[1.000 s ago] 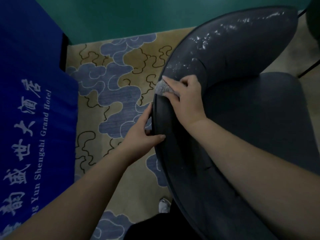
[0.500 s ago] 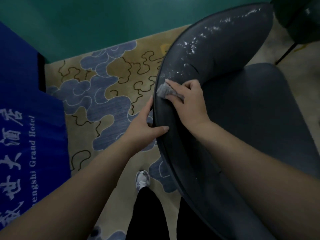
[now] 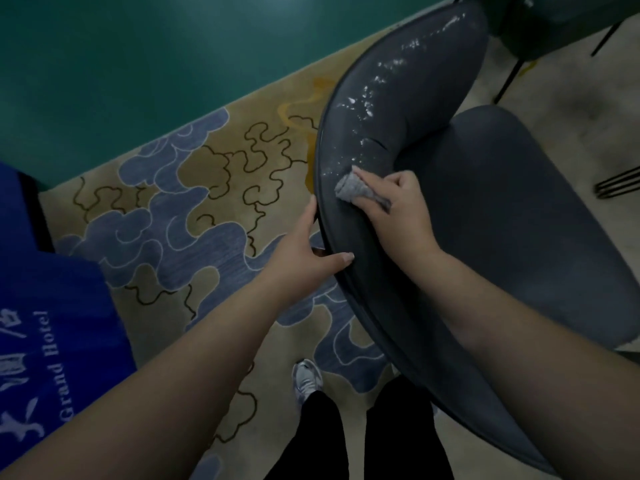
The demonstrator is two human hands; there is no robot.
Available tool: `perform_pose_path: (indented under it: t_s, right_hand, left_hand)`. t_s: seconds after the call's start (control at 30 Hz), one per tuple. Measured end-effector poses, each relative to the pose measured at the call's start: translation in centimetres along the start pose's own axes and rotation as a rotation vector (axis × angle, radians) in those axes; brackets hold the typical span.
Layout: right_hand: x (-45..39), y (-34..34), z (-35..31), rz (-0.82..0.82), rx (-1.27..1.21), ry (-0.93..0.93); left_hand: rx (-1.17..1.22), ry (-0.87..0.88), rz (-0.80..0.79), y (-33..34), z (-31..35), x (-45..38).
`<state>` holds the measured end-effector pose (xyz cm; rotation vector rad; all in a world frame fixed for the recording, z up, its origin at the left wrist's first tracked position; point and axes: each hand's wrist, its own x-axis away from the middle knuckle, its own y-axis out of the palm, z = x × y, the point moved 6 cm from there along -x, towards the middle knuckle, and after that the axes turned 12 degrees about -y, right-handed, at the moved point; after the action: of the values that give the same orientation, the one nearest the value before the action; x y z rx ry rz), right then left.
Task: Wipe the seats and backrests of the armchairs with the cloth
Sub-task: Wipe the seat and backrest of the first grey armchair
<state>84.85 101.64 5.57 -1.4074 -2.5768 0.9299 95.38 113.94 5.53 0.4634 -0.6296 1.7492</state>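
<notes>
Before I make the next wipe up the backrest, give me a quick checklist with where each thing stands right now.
1. Cloth held in the right hand: ok, fingers pinch it.
2. Cloth pressed on the backrest: ok, it touches the inner face.
3. Left hand steadying the backrest rim: ok, thumb over the edge.
4. White specks ahead of the cloth: not ok, not yet wiped.
5. Seat wiped: cannot tell.
6. Cloth clean enough: cannot tell.
</notes>
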Motion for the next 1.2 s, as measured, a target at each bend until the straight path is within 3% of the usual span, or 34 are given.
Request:
perform_pose_path:
  t_s: [0.13,0.37,0.6,0.83,0.93,1.03,1.2]
  right_hand:
    - [5.6,-1.7,0.0,-0.009,0.012,-0.026]
    - [0.4,-1.0,2.0,0.085,-0.076,0.235]
    - [6.8,-3.0,1.3,0.059,-0.007,0.266]
    - [1.0,-1.7,3.6,0.138,-0.115,0.4]
    - [3.1,-2.3,2.9,0.053,-0.065,0.362]
    - [6.2,-3.1,2.0,0.087,-0.076,0.329]
    - [2.2,-2.0,3.0,0.099,-0.141,0.318]
  left_hand:
    - [-0.017,-0.007,0.002,-0.3,0.2,-0.3]
    - [-0.026,-0.003,0.014,-0.5,0.5,-0.8]
    - [-0.028,-0.053,0.082,-0.5,1.2,-1.9]
    - [-0.025,0.014,0.053,-0.3,1.2,-2.1]
    - [-0.024,0.018,0.047,-0.3,1.2,-2.3]
    - [-0.032,0.008,0.047,-0.4,1.1,-2.4]
    - [-0.037,0.019,0.068,-0.5,1.5,-2.7]
